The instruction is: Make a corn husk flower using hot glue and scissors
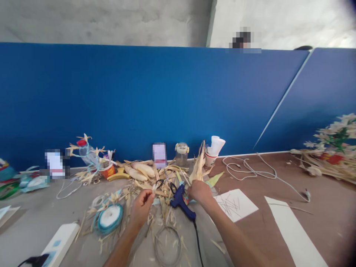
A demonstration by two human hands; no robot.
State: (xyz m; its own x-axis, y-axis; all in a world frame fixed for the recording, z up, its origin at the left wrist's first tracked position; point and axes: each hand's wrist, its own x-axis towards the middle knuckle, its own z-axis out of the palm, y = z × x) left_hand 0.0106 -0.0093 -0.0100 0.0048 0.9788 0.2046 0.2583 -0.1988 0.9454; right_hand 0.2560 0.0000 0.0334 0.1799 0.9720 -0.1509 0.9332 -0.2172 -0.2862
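My left hand (142,207) is curled in a pinch on a small pale strip of corn husk, just left of the blue glue gun (180,203) that stands on the table. My right hand (199,190) is closed around the base of an upright bunch of corn husk (199,166). Loose husk strips (150,177) and black-handled scissors (164,183) lie between and behind the hands. A coil of thin wire (168,245) lies near the front edge, under my forearms.
A teal ribbon spool (110,218) and a white power strip (60,244) lie at the left. A glass jar (181,153), paper cups (211,158), a white cable (250,170) and white paper sheets (236,204) sit behind and right. Blue partition panels (167,96) back the table. Husk flowers (330,148) lie far right.
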